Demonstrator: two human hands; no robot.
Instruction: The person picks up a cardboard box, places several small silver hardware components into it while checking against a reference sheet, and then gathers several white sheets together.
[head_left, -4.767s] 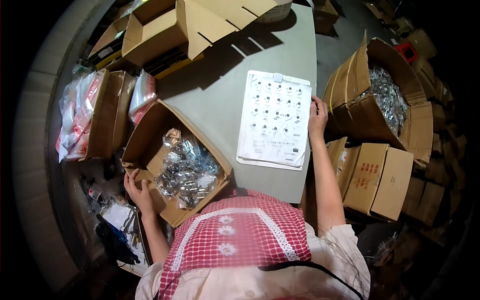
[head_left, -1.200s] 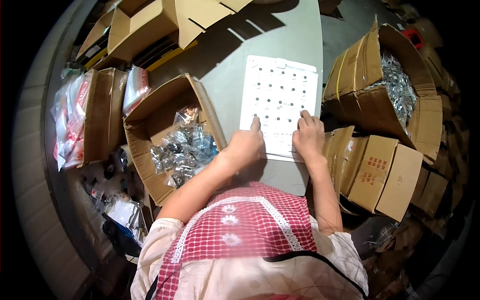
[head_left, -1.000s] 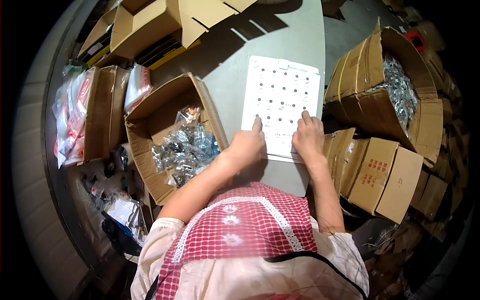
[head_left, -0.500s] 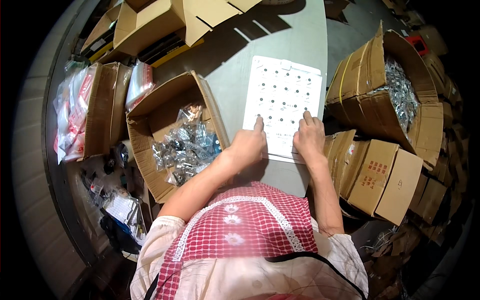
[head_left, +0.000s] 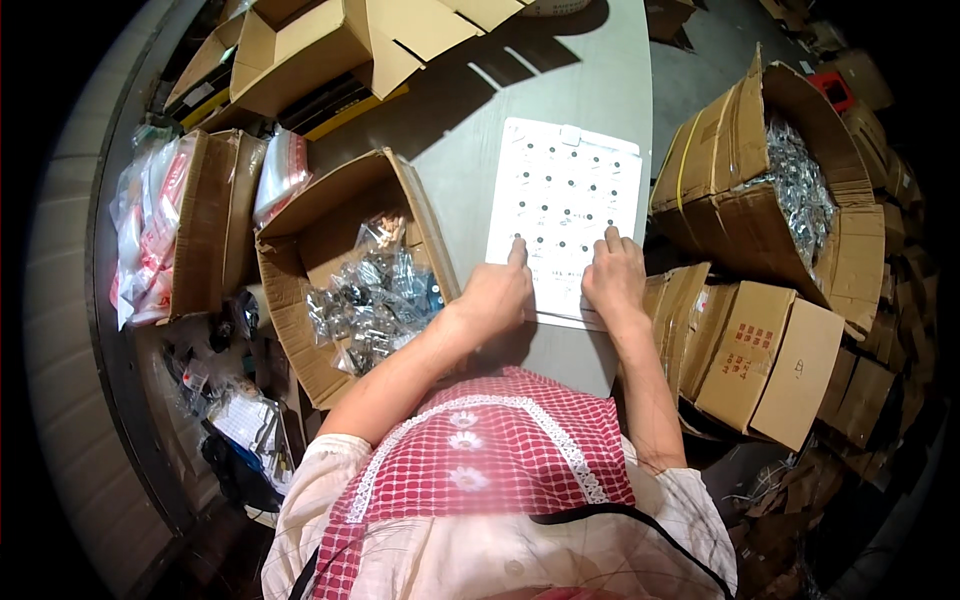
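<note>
A white rectangular board (head_left: 566, 270) with rows of small dark round spots and short markings lies on the grey table in front of me. My left hand (head_left: 498, 290) rests over its lower left side. That hand's index finger is stretched out by a spot in the lowest row, while its other fingers look partly curled. On the lower right side lies my right hand (head_left: 614, 275), with fingers extended upward over the board and one tip near another spot. Neither hand appears to lift the board. The undersides of both hands are hidden.
Left of the board, an open carton (head_left: 285, 300) holds clear bags of small metal parts (head_left: 375, 300). Beyond it is a box of plastic bags (head_left: 165, 220). A tilted carton (head_left: 715, 170) of shiny packets and a closed carton (head_left: 750, 350) stand on the right. Cardboard trays (head_left: 300, 60) sit at the back.
My right hand has shifted slightly down and left on the board. The left hand stays almost where it was. The whole view has moved a little.
</note>
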